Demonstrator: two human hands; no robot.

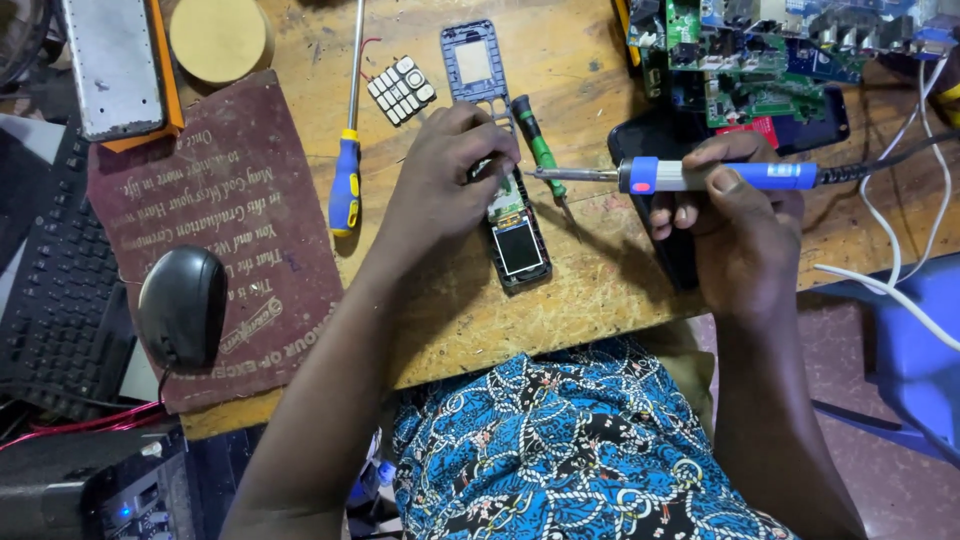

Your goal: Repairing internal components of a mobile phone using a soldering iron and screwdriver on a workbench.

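- I look down on a wooden table (450, 310) from a head camera, with both of my bare hands at work over an opened small phone.
- My left hand (445, 180) presses down on the far end of the phone body (516, 235), fingers curled and pinching its exposed circuit board so it stays put.
- The phone body lies near the middle of the table, its small screen facing up at the near end, uncovered by my fingers.
- My right hand (735, 225) is clenched around the blue-and-white handle of a soldering iron (690, 176), thumb on top. The metal tip points left and ends just beside my left fingertips, at the board.
- I cannot tell whether the tip actually touches the board.
- To do this well, I judge that the tip should meet only the one joint, briefly, while my left fingers stay clear of the hot metal and keep the phone from sliding.
- A green-handled screwdriver (538, 150) lies just under the iron's shaft, touching the phone's right side or nearly so.
- Farther away lie the phone's empty front frame (474, 65) and a loose keypad (401, 90).
- To the left are a blue-and-yellow screwdriver (346, 180), a dark red mat (215, 200) and a black mouse (183, 308).
- Green circuit boards (760, 50) are piled at the far right.
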